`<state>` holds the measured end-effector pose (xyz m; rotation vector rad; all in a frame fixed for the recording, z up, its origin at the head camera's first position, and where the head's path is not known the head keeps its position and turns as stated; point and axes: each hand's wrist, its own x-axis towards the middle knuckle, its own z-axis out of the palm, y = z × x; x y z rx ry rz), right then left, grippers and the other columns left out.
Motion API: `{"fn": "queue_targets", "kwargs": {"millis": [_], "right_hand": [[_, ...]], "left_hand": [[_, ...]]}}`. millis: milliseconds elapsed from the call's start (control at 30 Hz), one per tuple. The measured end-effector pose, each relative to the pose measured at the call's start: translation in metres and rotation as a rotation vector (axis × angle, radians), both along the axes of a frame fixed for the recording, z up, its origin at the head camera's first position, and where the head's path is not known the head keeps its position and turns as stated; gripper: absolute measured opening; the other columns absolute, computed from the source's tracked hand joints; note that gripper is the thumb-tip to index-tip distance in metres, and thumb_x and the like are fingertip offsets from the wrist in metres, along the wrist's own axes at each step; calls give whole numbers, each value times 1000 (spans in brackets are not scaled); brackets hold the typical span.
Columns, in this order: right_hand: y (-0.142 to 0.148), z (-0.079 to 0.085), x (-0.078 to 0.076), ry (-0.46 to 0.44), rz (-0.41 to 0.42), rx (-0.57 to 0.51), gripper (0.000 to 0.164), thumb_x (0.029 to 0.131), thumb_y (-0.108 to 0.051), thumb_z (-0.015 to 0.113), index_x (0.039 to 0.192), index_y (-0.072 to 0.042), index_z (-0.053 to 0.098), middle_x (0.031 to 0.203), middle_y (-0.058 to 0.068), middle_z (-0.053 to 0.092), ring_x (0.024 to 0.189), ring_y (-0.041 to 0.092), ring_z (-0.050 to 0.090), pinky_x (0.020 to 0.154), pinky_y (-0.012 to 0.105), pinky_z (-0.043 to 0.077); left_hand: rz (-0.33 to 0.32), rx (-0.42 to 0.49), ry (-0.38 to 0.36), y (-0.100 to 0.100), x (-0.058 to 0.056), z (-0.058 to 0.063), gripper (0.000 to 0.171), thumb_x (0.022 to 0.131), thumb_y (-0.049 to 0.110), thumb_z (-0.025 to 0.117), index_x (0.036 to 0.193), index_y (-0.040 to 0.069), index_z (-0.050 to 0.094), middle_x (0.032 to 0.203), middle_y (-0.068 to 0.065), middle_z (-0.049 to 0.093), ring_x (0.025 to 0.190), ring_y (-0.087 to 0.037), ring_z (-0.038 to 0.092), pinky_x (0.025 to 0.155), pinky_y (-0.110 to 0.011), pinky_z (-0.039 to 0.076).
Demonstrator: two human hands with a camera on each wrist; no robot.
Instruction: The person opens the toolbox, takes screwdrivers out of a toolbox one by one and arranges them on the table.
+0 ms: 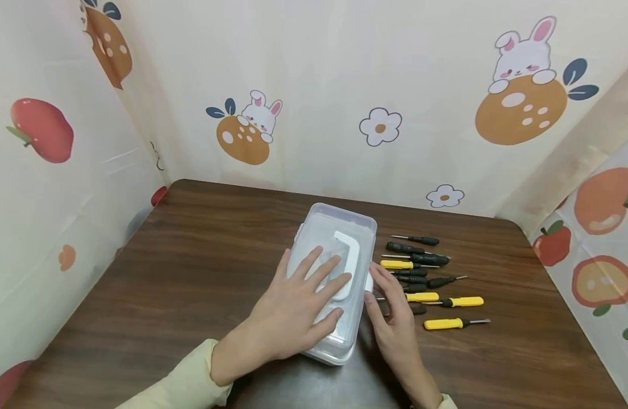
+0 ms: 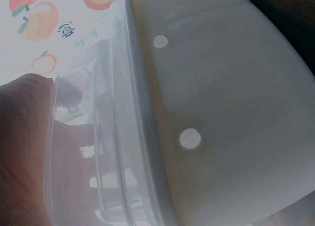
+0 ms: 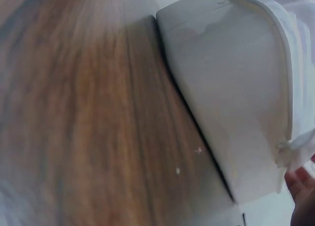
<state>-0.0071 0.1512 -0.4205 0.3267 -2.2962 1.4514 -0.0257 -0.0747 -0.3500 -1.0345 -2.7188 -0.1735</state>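
Observation:
A white plastic storage box (image 1: 323, 356) with a clear lid (image 1: 344, 213) and a white folding handle (image 1: 353, 253) stands lengthwise on the table. My left hand (image 1: 304, 304) lies across the lid with its fingers spread, partly over the handle. On the box's right side, my right hand (image 1: 395, 324) has its fingertips at the white side latch (image 1: 369, 282), thumb and fingers apart. The right wrist view shows the latch (image 3: 299, 149) tilted out from the wall, with fingertips (image 3: 298, 179) at its lower end. Lid and base meet along the rim in the left wrist view.
Right of the box lie several screwdrivers with black handles (image 1: 406, 248) and yellow handles (image 1: 443, 324), some partly behind the right hand. The brown wooden table (image 1: 191, 272) extends left of the box. Printed curtains (image 1: 324, 113) hang behind and beside the table.

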Motion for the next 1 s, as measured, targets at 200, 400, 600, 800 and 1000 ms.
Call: {"fn": "queue_targets", "kwargs": {"millis": [200, 400, 600, 800, 1000], "right_hand": [[3, 0, 1, -50, -55, 42, 41, 103, -6, 64, 140, -21, 67, 152, 4, 53, 134, 15, 53, 107, 9, 42], [-10, 0, 8, -215, -183, -113, 42, 102, -10, 67, 143, -21, 64, 139, 6, 61, 117, 8, 62, 94, 14, 55], [-26, 4, 8, -386, -90, -419, 46, 105, -6, 59, 148, -21, 56, 144, 2, 62, 127, 11, 64, 98, 24, 57], [-26, 2, 8, -461, 22, -402, 52, 108, -17, 55, 157, -31, 44, 160, -4, 47, 146, 16, 48, 107, 18, 47], [-24, -6, 13, -530, 194, -385, 57, 112, -26, 46, 164, -37, 27, 172, -5, 26, 157, 18, 29, 112, 14, 36]], "left_hand": [[-7, -5, -7, 2, -1, 1, 55, 108, 57, 37, 158, 36, 44, 169, 4, 37, 160, -30, 27, 119, -74, 27], [-29, -18, 16, 3, -2, 1, 55, 108, 54, 38, 157, 33, 46, 167, 2, 42, 158, -33, 29, 116, -76, 29], [-40, -76, 53, -2, 0, 2, 57, 108, 52, 36, 160, 29, 43, 164, -2, 46, 157, -41, 30, 112, -82, 29], [58, -50, 131, 3, 7, 0, 53, 106, 50, 43, 155, 30, 49, 158, -2, 54, 153, -39, 38, 116, -77, 29], [99, 2, 309, 21, 37, -13, 58, 108, 46, 34, 144, 9, 61, 145, -17, 63, 141, -42, 53, 109, -73, 39]]}}
